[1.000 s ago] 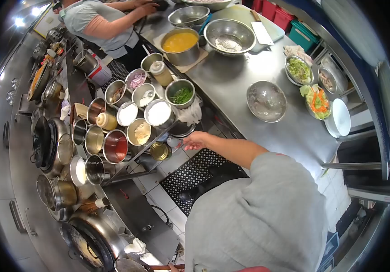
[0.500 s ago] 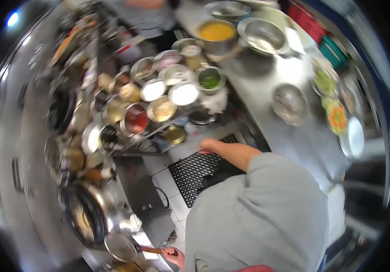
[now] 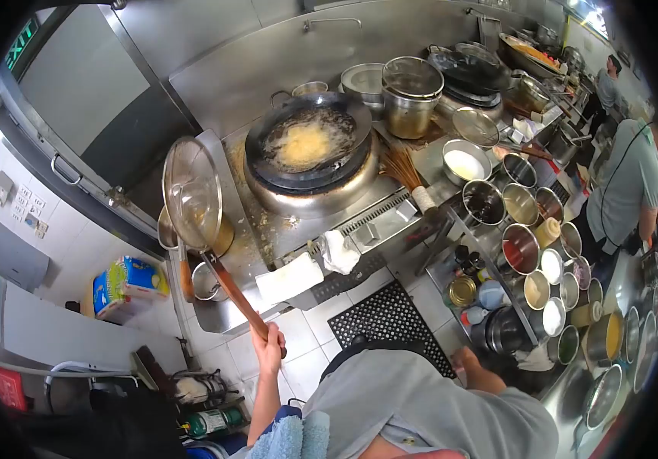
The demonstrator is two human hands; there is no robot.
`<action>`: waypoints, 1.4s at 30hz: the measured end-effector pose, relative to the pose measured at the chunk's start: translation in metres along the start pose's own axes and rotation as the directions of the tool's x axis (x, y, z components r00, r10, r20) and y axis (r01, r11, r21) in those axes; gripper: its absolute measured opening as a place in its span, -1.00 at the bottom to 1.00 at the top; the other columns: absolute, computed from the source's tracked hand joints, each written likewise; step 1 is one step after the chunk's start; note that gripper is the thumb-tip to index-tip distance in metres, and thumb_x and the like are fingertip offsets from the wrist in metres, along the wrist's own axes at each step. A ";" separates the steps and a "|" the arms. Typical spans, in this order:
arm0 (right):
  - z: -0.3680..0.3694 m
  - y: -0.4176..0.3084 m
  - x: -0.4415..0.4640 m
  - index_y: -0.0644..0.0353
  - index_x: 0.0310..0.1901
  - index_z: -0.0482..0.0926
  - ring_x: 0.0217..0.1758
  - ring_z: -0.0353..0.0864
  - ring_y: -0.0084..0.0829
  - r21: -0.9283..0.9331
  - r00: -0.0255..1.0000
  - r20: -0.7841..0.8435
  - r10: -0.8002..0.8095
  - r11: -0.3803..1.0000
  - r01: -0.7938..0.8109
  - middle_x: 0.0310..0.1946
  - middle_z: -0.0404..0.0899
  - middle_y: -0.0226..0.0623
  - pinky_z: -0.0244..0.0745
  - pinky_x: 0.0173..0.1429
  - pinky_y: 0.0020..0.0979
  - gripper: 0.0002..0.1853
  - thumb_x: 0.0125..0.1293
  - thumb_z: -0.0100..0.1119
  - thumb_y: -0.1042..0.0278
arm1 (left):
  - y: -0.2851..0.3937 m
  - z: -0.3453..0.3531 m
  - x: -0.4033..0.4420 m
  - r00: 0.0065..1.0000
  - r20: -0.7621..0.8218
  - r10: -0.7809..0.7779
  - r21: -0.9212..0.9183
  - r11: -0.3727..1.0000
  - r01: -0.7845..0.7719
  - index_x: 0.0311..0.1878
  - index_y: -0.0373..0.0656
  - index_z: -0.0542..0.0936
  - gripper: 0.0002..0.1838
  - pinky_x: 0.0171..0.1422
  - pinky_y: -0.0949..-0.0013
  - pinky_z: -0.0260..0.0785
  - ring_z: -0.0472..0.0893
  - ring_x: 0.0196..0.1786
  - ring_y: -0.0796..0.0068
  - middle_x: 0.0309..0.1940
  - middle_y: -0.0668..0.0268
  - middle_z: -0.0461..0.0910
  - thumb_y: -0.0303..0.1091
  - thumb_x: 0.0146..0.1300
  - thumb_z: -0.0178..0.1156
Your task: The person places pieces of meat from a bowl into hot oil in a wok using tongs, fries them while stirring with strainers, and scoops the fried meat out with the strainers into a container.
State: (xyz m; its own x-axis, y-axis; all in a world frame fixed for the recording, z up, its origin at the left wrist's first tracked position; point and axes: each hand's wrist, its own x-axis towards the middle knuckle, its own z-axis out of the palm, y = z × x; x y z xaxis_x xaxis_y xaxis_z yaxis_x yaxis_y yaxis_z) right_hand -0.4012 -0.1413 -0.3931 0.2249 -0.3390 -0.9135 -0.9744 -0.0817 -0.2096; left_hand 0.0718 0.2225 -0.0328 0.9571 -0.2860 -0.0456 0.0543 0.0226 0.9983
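Observation:
My left hand [image 3: 268,346] is closed around the wooden handle of a round wire-mesh strainer [image 3: 193,187]. The strainer is raised, its mesh over the left end of the metal stove counter, left of the wok. In the black wok [image 3: 255,153], yellow food [image 3: 303,145] bubbles in dark oil. My right hand [image 3: 463,363] hangs low beside my body, near the black floor mat [image 3: 386,317]; its fingers are too blurred to read. White folded cloths [image 3: 290,278] lie on the counter's front edge, between my left hand and the wok.
Several metal bowls of sauces and seasonings, among them a red sauce bowl [image 3: 521,249], crowd a rack at right. A bamboo brush [image 3: 405,172] and lidded pot [image 3: 411,107] stand right of the wok. Another person [image 3: 625,180] is at the far right. Blue-and-yellow packages [image 3: 126,287] sit at left.
My view has swung from the bowl rack and side counter to the stove and wok. The strainer, earlier low over the counter, is now held up. My right arm has dropped nearer my body.

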 end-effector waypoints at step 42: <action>-0.086 -0.078 -0.087 0.34 -0.18 0.52 -0.58 0.62 -0.33 0.690 0.945 -0.324 -0.046 0.672 0.269 -0.55 0.54 -0.17 0.55 -0.58 -0.35 -0.79 0.21 0.01 0.42 | 0.170 0.169 0.233 0.675 0.640 -0.366 -0.583 0.341 0.738 -0.11 -0.57 0.26 -0.82 -0.49 0.58 0.37 0.38 -0.53 0.53 -0.43 0.22 0.36 -0.61 0.31 -0.08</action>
State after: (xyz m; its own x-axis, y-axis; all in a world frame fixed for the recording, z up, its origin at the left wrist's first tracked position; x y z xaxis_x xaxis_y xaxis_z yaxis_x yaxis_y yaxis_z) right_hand -0.3445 -0.1863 -0.2670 0.2582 -0.6205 -0.7405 -0.5962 0.5008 -0.6275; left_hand 0.2559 -0.0019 0.1331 0.4444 -0.8147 -0.3726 0.8903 0.3554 0.2847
